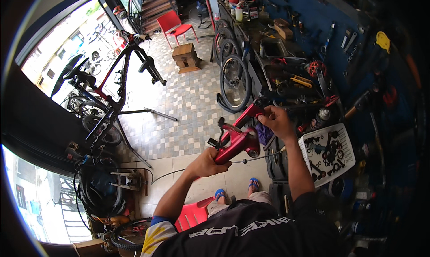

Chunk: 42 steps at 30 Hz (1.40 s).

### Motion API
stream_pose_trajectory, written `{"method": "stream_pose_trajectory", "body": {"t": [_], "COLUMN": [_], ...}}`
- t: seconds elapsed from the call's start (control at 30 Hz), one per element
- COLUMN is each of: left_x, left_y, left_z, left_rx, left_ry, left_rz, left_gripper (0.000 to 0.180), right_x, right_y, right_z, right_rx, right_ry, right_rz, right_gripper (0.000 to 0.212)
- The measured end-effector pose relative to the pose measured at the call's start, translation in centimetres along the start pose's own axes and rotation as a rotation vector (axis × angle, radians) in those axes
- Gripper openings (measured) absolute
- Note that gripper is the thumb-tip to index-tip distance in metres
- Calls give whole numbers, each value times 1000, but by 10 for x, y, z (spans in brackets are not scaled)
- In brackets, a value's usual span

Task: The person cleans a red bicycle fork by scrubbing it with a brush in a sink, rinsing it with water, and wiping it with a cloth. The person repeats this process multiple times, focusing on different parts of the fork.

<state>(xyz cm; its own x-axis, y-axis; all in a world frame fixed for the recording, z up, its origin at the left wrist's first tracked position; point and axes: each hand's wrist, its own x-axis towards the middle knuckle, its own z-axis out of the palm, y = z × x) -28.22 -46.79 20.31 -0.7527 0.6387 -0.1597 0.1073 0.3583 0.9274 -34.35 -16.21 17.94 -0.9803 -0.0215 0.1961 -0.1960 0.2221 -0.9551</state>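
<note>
With left hand [207, 165] and right hand [278, 123] gripping opposite ends, holds a glossy red branching metal bicycle part [239, 146], long axis slanting forward-right.

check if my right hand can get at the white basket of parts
Probably yes: the white basket sits open nearby, nothing covering it, though your right hand holds the red frame part.

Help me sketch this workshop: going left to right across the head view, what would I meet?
Bike frame → wooden block → left hand → red part, held in both hands → right hand → white basket → yellow item on the blue wall.
</note>
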Motion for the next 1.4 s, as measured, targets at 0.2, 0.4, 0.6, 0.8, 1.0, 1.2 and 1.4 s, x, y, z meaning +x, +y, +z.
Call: {"method": "stream_pose_trajectory", "body": {"t": [0.2, 0.4, 0.6, 0.8, 1.0, 1.2, 1.4], "left_x": [-42, -64, -105, -104, -62, -32, -12], "left_y": [-3, -49, -70, -54, -72, -72, -73], "left_z": [-27, 11, -55, -65, 10, 16, 5], "left_rx": [62, -592, 21, 136, -457, -565, -563], "left_ry": [-22, 3, -53, -71, 6, 46, 116], "left_rz": [7, 122, 56, -22, 50, 29, -66], "left_gripper": [30, 24, 23, 22, 27, 24, 16], "right_x": [-26, -45, -71, -76, -52, -65, -170], "right_y": [20, -11, -52, -23, 5, 90, 280], "right_z": [75, 184, 113, 138, 206, 147, 37], "right_rx": [52, 561, -144, -222, 613, 792, 224], "right_ry": [295, 808, 12, 246, 843, 597, 252], "right_rz": [-156, -130, 69, -79, -72, 132, 902], "right_gripper": [29, 25, 27, 28, 37, 59, 46]}}
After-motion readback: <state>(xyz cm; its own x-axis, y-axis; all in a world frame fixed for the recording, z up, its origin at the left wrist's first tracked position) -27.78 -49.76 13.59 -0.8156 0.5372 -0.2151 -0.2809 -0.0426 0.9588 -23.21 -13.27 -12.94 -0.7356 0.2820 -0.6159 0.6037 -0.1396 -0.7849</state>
